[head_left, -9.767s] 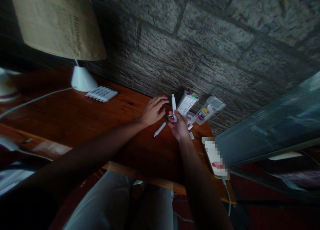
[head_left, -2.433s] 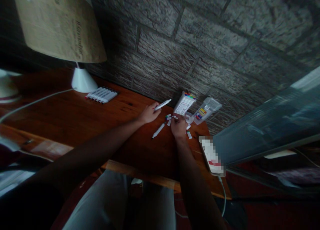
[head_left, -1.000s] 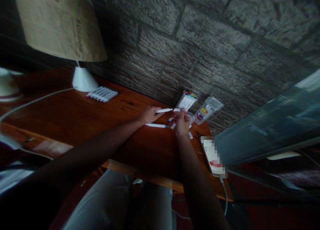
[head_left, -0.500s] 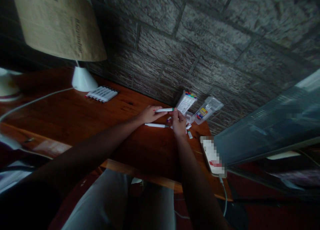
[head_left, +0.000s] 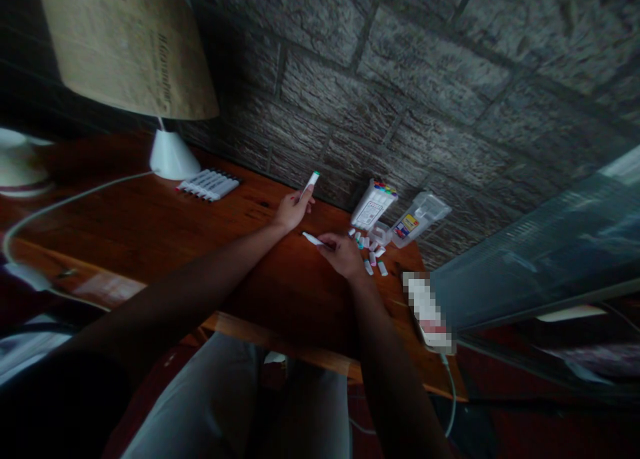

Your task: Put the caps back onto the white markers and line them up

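Note:
In my left hand [head_left: 293, 210] is a white marker with a green end [head_left: 313, 179], tilted up toward the wall. My right hand [head_left: 344, 254] has its fingers closed on a second white marker [head_left: 313, 238], which lies low over the table and points left. Just right of that hand, several loose marker caps [head_left: 373, 258] are scattered on the wood. Behind them stands a clear case of markers with coloured ends [head_left: 375, 206]. Beside it leans a clear plastic case [head_left: 421, 218] with a yellow and blue label.
A row of white markers [head_left: 210, 184] lies by the white lamp base [head_left: 173, 156], under a paper lampshade [head_left: 135, 52]. A white power strip [head_left: 427, 312] with a cable lies at the right edge of the wooden table [head_left: 280, 299]. A stone wall [head_left: 320, 86] rises behind.
My left hand has turned the green-ended marker from level to upward. My right hand has left that marker's end, moved down and closed on the marker lying on the table, uncovering the caps.

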Available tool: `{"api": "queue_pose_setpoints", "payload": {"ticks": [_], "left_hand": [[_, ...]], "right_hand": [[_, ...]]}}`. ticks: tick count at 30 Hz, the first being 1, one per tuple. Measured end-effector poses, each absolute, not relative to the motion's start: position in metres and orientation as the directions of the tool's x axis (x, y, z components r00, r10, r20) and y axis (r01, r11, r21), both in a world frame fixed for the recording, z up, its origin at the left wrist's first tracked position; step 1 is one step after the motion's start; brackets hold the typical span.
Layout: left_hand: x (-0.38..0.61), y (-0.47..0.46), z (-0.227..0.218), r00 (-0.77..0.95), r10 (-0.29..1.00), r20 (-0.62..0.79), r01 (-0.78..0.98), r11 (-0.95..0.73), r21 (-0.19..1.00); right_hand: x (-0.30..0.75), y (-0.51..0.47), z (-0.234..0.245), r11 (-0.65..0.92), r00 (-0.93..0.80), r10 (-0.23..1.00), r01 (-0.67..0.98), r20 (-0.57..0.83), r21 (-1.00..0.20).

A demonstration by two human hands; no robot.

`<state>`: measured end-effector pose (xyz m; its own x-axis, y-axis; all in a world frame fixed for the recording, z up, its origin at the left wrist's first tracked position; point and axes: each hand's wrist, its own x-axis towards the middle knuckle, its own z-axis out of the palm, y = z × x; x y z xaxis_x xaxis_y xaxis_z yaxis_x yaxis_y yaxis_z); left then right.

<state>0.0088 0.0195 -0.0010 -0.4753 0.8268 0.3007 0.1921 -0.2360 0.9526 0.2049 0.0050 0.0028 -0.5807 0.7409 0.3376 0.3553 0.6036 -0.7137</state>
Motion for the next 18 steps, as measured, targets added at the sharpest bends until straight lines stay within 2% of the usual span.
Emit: {"api": "queue_pose_setpoints", "payload": {"ticks": [4,7,10,13,16,18], "left_hand": [[0.004,0.021,0.008,-0.411,0.904,0.115,-0.119,-0.178,0.977],[-0.001,0.014,0.015,-0.246,0.965,0.089,-0.265,-0.155,0.952],[0.002,0.006,0.020,-0.096,0.991,0.090,-0.353,-0.118,0.928],[0.011,0.001,0.021,0.033,0.998,0.056,-0.333,-0.041,0.942],[0.020,0.002,0.017,0.112,0.993,0.046,-0.228,-0.020,0.973],[0.025,0.003,0.012,0.107,0.990,0.088,-0.153,-0.070,0.986]], "right_hand": [[0.209,0.012,-0.002,0.522,-0.351,0.850,0.456,0.394,-0.720],[0.212,0.015,-0.003,0.485,-0.220,0.872,0.511,0.438,-0.709],[0.211,0.016,-0.001,0.467,-0.171,0.872,0.570,0.458,-0.676],[0.208,0.013,0.003,0.474,-0.137,0.869,0.512,0.476,-0.717],[0.203,0.009,0.009,0.450,-0.080,0.889,0.334,0.451,-0.828],[0.200,0.006,0.013,0.407,-0.084,0.913,0.186,0.398,-0.894]]}}
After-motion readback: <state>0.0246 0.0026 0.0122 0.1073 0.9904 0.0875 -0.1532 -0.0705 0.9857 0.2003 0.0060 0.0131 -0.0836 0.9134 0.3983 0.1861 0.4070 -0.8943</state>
